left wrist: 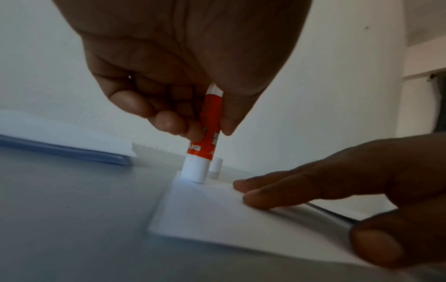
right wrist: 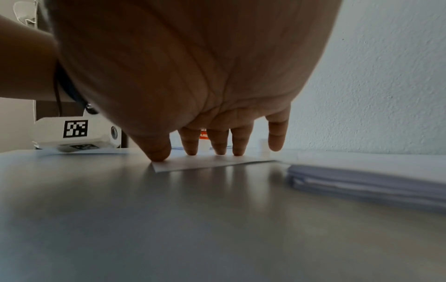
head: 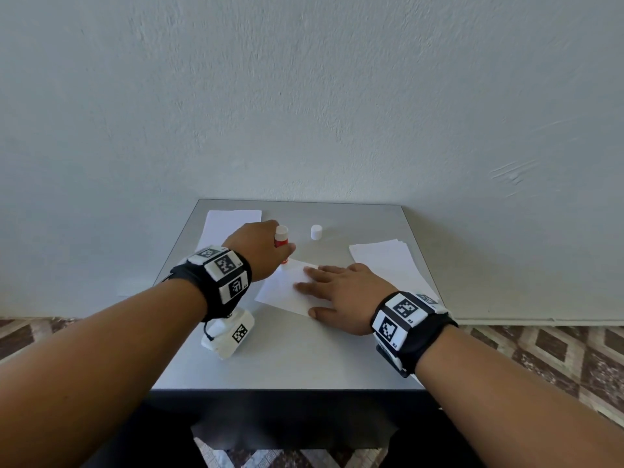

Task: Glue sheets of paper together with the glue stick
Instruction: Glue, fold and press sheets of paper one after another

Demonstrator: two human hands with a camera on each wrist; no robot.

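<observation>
Glue stick (left wrist: 204,133): orange barrel, white ends, uncapped.

Grey tabletop (head: 304,359) against a white wall. Lying on it: a single paper sheet (head: 287,292) at centre, one paper stack (head: 233,221) at far left, another paper stack (head: 388,261) at right, and an upright white cap (head: 316,232).

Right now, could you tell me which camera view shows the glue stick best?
The left wrist view: the glue stick stands unobstructed, tip on the sheet. The head view shows only its top behind the left hand; the right wrist view shows an orange sliver between fingers.
</observation>
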